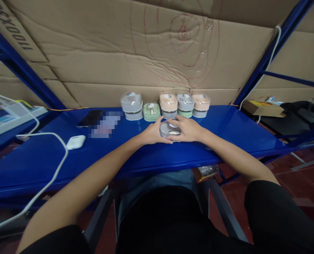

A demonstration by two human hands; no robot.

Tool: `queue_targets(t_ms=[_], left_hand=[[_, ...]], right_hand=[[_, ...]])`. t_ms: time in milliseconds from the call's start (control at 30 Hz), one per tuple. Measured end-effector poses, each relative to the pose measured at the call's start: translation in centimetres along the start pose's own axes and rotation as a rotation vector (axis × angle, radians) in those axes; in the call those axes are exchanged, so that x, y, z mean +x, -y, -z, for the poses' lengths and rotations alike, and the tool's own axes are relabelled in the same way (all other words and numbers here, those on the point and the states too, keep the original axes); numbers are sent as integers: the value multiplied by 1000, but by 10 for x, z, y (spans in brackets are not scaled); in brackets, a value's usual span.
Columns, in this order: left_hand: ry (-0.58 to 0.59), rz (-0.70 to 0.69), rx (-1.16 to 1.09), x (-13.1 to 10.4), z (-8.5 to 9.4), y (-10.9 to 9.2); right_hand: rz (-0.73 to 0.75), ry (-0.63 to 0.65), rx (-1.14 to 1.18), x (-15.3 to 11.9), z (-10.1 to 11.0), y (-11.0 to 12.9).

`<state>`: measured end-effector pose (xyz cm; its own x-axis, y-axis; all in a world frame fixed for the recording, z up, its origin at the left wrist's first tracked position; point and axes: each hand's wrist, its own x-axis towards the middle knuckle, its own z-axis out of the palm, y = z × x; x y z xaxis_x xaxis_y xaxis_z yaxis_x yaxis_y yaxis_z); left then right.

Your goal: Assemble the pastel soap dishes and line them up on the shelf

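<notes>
A small grey oval container with a clear lid [167,129] and a silver-looking clasp sits on the blue table's front half. My left hand [154,133] wraps its left side, thumb along the near edge. From the right, my right hand [187,128] grips the same container, with fingers over its top and side. Behind it stands a row of similar lidded containers. A grey stack [131,106] is at the left, then a single green container [151,112]. Beside that come a peach-on-grey stack [168,104], a grey-on-green stack [185,104] and a peach-on-grey stack [201,104].
On the left of the blue table [225,130] lie a white earbud case [76,142] and a dark phone-like slab [90,118]. A white cable [59,165] curves past a power strip [16,120]. A cardboard wall [98,53] closes the back. An open yellow-brown box [264,108] sits right.
</notes>
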<state>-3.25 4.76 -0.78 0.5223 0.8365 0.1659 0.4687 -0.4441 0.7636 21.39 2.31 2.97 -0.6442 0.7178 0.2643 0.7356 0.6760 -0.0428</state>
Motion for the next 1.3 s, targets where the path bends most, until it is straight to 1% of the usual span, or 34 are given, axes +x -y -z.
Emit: queue_targets(t_ms=[233, 433, 600, 667, 833, 967, 1133, 1300], left_hand=[[-3, 0, 74, -1, 0, -6], [12, -12, 138, -2, 0, -10], [21, -23, 139, -2, 1, -13], [34, -25, 145, -2, 2, -13], [40, -84, 151, -1, 7, -9], [34, -67, 142, -1, 6, -8], [35, -64, 142, -1, 6, -10], [55, -86, 136, -1, 7, -8]], right_hand=[[-8, 49, -5, 0, 7, 1], [60, 32, -16, -1, 8, -5], [104, 28, -28, -2, 9, -9], [98, 29, -29, -2, 9, -9], [100, 12, -17, -4, 9, -11], [109, 28, -30, -4, 9, -11], [99, 24, -20, -4, 5, -14], [126, 4, 102, -9, -6, -22]])
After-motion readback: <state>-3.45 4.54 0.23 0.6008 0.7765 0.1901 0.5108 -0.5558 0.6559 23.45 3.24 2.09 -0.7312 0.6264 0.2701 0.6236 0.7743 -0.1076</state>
